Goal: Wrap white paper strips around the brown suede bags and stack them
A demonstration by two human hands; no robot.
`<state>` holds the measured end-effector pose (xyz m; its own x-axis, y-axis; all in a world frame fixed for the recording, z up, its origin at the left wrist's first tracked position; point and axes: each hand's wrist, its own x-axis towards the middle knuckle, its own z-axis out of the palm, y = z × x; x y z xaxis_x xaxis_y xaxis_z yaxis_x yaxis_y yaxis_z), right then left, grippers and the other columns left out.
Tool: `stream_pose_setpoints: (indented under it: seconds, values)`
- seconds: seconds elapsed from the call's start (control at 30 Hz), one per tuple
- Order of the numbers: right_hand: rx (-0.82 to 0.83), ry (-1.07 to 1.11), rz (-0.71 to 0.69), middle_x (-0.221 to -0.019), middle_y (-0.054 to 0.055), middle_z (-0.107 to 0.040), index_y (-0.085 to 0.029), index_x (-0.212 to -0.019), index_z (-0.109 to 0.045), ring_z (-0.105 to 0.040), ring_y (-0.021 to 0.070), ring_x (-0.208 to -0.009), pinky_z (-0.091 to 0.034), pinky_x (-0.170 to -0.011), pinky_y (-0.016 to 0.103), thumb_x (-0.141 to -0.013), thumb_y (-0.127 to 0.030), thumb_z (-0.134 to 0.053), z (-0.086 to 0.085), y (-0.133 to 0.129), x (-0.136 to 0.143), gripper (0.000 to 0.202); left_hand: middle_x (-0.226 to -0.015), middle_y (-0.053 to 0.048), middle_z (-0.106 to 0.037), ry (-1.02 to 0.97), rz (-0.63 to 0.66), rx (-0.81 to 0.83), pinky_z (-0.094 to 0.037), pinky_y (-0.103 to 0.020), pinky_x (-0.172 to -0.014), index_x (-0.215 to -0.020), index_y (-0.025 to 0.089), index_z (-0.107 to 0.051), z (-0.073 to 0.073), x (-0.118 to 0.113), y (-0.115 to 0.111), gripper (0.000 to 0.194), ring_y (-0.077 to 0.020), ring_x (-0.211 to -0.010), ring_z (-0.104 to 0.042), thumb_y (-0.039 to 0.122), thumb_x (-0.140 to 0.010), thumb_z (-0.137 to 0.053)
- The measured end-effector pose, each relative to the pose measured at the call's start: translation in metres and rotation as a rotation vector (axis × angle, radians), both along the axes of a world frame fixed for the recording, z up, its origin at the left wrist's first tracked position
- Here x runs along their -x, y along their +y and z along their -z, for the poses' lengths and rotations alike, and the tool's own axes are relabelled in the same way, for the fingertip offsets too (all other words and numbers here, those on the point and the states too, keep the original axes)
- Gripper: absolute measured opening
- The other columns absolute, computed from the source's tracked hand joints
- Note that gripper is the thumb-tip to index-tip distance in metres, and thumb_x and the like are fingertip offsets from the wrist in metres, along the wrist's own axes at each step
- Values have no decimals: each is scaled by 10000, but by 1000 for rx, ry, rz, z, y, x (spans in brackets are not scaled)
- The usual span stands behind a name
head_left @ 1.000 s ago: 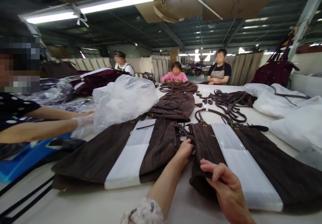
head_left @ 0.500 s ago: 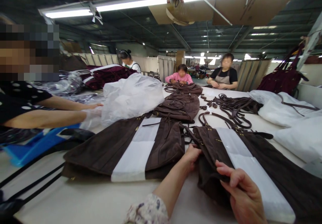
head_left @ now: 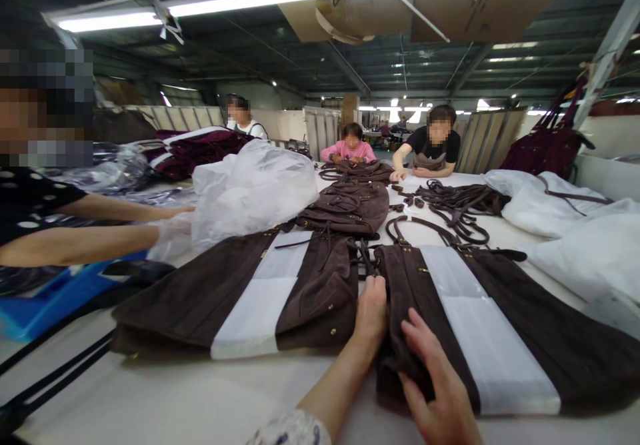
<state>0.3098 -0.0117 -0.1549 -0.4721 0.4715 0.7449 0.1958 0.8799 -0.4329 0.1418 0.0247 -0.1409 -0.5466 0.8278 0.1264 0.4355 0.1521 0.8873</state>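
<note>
A dark brown handbag (head_left: pixel 520 305) lies on its side on the white table, with a pale wrapping band (head_left: pixel 480 325) around it. My left hand (head_left: pixel 371 308) is at its near left side, fingers curled closed on the bag's edge by the dark side straps; the fingertips are partly hidden. Against the lower left side of that bag rests my right hand (head_left: pixel 437 382), fingers extended and thumb apart. To the left lies a second brown handbag (head_left: pixel 200 298) with a similar pale band (head_left: pixel 260 305) and thin dark cords on top.
A co-worker at left handles a translucent plastic bag (head_left: pixel 255 185) above a blue bin (head_left: pixel 65 298). More brown bags (head_left: pixel 350 208) and a heap of brown straps (head_left: pixel 460 198) lie farther back. White plastic-wrapped bundles (head_left: pixel 590 245) are at right. Other people are at the far side.
My right hand has moved left and its fingers have straightened against the bag. The bag's raised near side has come down flatter. A far co-worker now leans over the table.
</note>
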Motion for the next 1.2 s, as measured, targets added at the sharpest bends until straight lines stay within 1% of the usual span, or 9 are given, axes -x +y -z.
stream_pose_setpoints:
  seconds: [0.1,0.2,0.43,0.6,0.67,0.83,0.97,1.1,1.2]
  values:
    - [-135,-243,190,-1489,157,-331,-107,-1475,-271,-315,356,-1365,-357,-1057,579,-851,-225,-501,9,5,-4,675,-754,5,-528,-66,58,60,-432,-304,-820,-704,201,-467,-3,1,-1,139,-176,-802,-532,140,-705,-592]
    - [-275,-407,194,-1485,81,-360,-152,-1511,-173,-360,293,-1352,-345,-1079,534,-820,-80,-381,22,9,-6,725,-620,15,-512,-224,154,166,-469,-279,-658,-662,186,-493,-8,6,-2,86,-160,-651,-539,208,-717,-556]
    - [-384,-532,237,-1507,36,-307,-206,-1508,-173,-409,300,-1312,-386,-1023,537,-800,-21,-308,45,6,-5,744,-777,-99,-682,-471,337,269,-535,-333,-656,-826,128,-640,-20,13,-2,485,-206,-709,-651,552,-838,-403]
    - [-398,-610,191,-1517,33,-264,-218,-1500,-219,-452,336,-1272,-441,-967,556,-788,-45,-356,41,5,-8,745,-916,-80,-720,-316,270,196,-520,-299,-753,-884,144,-681,-13,4,27,231,-225,-847,-665,324,-794,-569]
    - [-356,-646,135,-1516,54,-254,-217,-1507,-191,-454,367,-1263,-447,-952,586,-817,-125,-416,36,6,-10,732,-992,-68,-717,-234,233,167,-508,-288,-799,-913,155,-683,-6,3,38,217,-219,-911,-657,248,-829,-506]
    - [-225,-699,-62,-1514,112,-218,-287,-1514,-108,-459,488,-1209,-415,-871,731,-823,-668,-493,25,7,-9,878,-1127,-98,-674,24,144,141,-449,-291,-933,-1063,140,-624,7,9,42,243,-211,-1062,-609,195,-878,-478]
    - [-175,-722,-77,-1524,70,-202,-391,-1493,-48,-435,476,-1237,-383,-878,762,-863,-670,-406,26,8,-5,776,-1320,-211,-524,236,74,158,-375,-427,-1035,-1240,75,-506,-37,3,32,464,-305,-1215,-506,147,-793,-606]
    - [-187,-705,-80,-1523,49,-215,-407,-1491,-72,-460,479,-1211,-407,-842,766,-876,-662,-385,33,10,0,736,-1564,-170,-114,790,3,-133,-140,-486,-1164,-1461,103,-211,-101,-21,26,708,-297,-1437,-114,171,-843,-550]
    - [-280,-632,-26,-1502,41,-283,-397,-1486,-166,-520,462,-1156,-464,-805,726,-896,-613,-411,41,12,7,674,-1555,-151,-178,1019,149,-183,-201,-463,-1161,-1481,102,-173,-86,-26,28,634,-260,-1441,-117,310,-933,-415]
